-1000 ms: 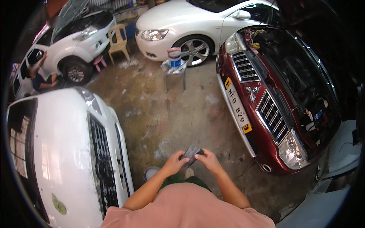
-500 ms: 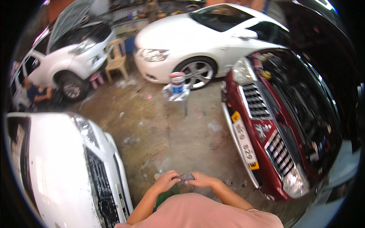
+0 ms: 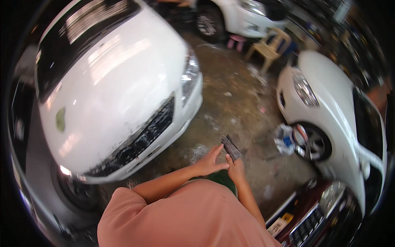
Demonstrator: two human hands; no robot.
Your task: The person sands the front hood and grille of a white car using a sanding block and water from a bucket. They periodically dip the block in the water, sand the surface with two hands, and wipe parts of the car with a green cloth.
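A dark grey, flat rectangular block [image 3: 231, 148], perhaps a sanding block, is held out in front of my body. My right hand [image 3: 235, 169] grips its near end, thumb on top. Beside it, my left hand [image 3: 210, 162] has its thumb and fingers spread apart. The left fingertips reach the block's left edge; whether they touch it I cannot tell. A white car [image 3: 119, 86] fills the left side, nearest my left hand. Its hood carries a small greenish patch [image 3: 60, 119], and around the dark grille [image 3: 142, 140] the white surface looks rough and patchy.
A wheel of a second white car [image 3: 314, 142] is partly behind a stand with a foil-like cover and can [image 3: 288, 139]. A dark red car [image 3: 314, 218] is at lower right. Farther off are a beige plastic chair [image 3: 269, 48], pink stool [image 3: 236, 41] and white vehicle [image 3: 240, 18].
My view has swung left, bringing the near white car's hood into full view. The block has turned; my left hand's fingers have spread while the right still holds it.
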